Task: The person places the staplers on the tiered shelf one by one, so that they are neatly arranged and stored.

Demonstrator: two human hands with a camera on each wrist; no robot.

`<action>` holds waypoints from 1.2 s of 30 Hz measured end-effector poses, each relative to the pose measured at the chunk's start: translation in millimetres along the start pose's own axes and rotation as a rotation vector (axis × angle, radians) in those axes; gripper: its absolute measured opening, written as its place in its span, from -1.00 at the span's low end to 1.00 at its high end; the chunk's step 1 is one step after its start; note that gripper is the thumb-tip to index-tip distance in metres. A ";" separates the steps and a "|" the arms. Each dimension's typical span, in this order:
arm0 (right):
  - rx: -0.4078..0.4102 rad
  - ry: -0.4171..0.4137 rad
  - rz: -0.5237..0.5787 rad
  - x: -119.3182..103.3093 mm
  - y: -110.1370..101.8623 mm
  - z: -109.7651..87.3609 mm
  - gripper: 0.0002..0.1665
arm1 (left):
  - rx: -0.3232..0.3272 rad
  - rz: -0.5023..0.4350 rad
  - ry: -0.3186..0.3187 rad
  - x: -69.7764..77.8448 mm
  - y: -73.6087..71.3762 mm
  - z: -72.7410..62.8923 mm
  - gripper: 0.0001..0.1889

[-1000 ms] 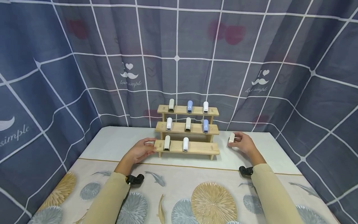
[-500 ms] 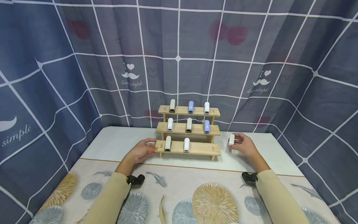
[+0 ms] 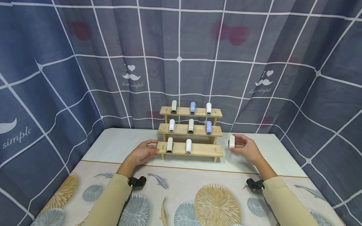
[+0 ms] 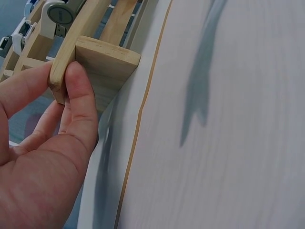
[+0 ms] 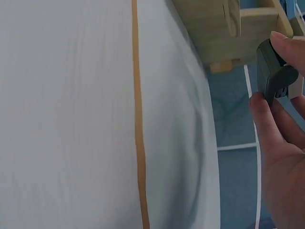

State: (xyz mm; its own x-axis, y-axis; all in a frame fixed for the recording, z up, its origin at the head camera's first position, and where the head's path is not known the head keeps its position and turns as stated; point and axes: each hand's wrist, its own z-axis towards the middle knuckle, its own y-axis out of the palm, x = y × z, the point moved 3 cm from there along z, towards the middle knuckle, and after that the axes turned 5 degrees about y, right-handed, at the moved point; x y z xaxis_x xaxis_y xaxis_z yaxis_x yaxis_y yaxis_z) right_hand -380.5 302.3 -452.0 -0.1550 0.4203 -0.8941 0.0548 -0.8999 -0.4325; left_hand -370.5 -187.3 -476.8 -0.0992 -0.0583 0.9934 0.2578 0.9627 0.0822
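A three-step wooden stand (image 3: 202, 150) holds several small staplers in cream, white and blue. My left hand (image 3: 142, 152) pinches the left end of its lowest board, thumb and fingers on either side, as the left wrist view shows. On that board sit a cream stapler (image 3: 169, 145) and a white stapler (image 3: 188, 146); its right part is bare. Right of the stand, my right hand (image 3: 246, 147) holds another cream stapler (image 3: 231, 142) between thumb and fingertips, apart from the boards. Its dark underside (image 5: 269, 67) shows in the right wrist view.
The middle step carries a white, a cream and a blue stapler (image 3: 208, 127); the top step has a cream, a blue and a white stapler (image 3: 208, 108). Behind hangs a grid-patterned curtain (image 3: 158, 75). A patterned cloth (image 3: 181, 188) covers the table's front.
My right hand has shifted slightly left toward the stand with the cream stapler, which is turned a little more upright. The left hand keeps its grip on the board.
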 end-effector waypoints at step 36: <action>-0.098 -0.104 0.154 -45.8 70.3 -14.3 -0.13 | 0.018 -0.006 -0.010 -1.7 -0.6 1.0 -0.34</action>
State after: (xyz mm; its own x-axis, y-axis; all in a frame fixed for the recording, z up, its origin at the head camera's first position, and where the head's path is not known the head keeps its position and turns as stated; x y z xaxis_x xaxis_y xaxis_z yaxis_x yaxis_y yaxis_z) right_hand -355.4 221.4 -443.2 -0.2377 0.2600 -0.9359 0.1805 -0.9349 -0.3056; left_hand -371.5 -187.6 -478.6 -0.1105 -0.0614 0.9920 0.2394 0.9671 0.0865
